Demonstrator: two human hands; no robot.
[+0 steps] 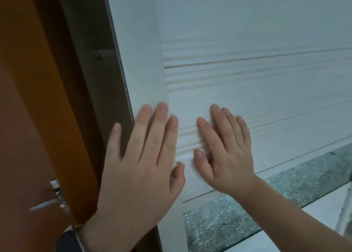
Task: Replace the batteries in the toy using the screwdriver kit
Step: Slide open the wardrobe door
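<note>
White door [266, 89]: both palms flat on it, near its left edge.
Left hand [139, 166]: fingers straight and spread, holding nothing.
Right hand [226, 156]: fingers straight, close together, pressing the ribbed trim; nothing held.
Toy, kit: neither in sight.
Progress: by my read nothing has begun; fetching, unscrewing, swapping and closing are all left.
Brown door [28, 118]: far left, metal handle [49, 202].

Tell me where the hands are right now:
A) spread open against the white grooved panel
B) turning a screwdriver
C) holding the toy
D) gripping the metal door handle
A: the left hand and right hand are both open with straight fingers against the white panel, and the metal handle on the orange door is untouched.
</note>
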